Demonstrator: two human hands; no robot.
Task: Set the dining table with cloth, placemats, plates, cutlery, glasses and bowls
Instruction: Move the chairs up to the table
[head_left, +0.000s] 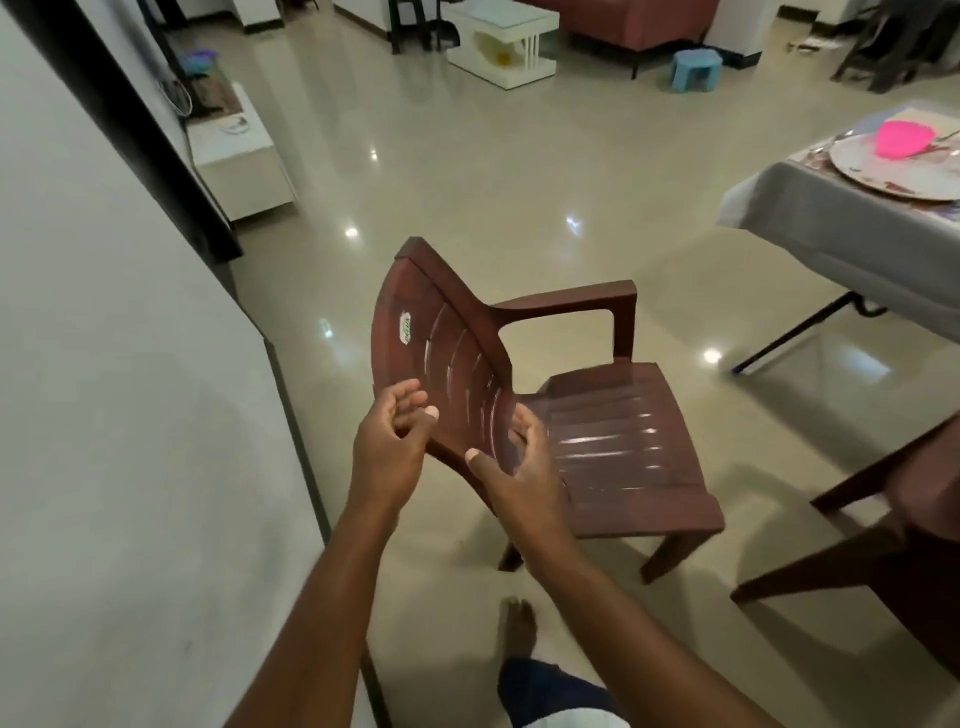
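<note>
A brown plastic armchair (613, 447) stands on the tiled floor just in front of me, its seat facing the table. My right hand (519, 462) straddles the top edge of its backrest, thumb on the rear face and fingers on the front. My left hand (397, 436) hovers beside the backrest with fingers loosely curled, holding nothing. At the right edge is the dining table under a grey cloth (831, 213). On it a placemat carries a white plate (872, 171), a pink bowl (904, 137) on that plate, and cutlery (831, 143) beside it.
A second brown chair (893, 525) stands at the lower right, close to the table. A white wall (104, 415) runs along my left. A low white cabinet (239, 156), a white coffee table (504, 41), a blue stool (696, 67) and a sofa lie farther off. My bare foot (517, 623) is on the floor.
</note>
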